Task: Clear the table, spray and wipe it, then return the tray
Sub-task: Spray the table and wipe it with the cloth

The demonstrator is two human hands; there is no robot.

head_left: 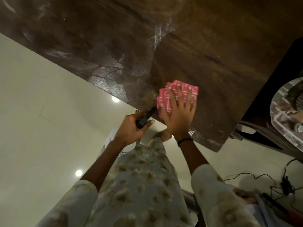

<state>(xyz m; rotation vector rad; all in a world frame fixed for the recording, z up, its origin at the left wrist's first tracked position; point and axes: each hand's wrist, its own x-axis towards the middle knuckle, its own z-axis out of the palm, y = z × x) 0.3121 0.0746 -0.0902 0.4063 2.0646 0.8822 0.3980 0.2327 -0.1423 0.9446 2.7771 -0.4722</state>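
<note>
The dark brown wooden table (205, 51) fills the upper part of the view, with pale wet smears across its left half. My right hand (179, 115) lies flat, fingers spread, on a folded pink cloth (173, 92) near the table's front edge. Just off that edge, my left hand (132, 128) grips the black trigger head of a white spray bottle (114, 141), whose body hangs below my wrist. No tray lies on the tabletop.
A round patterned tray or plate (285, 112) sits on a dark seat at the right edge. Black cables and a charger (285, 185) lie on the pale tiled floor (41, 112) at lower right. My foot (165, 135) stands below the table edge.
</note>
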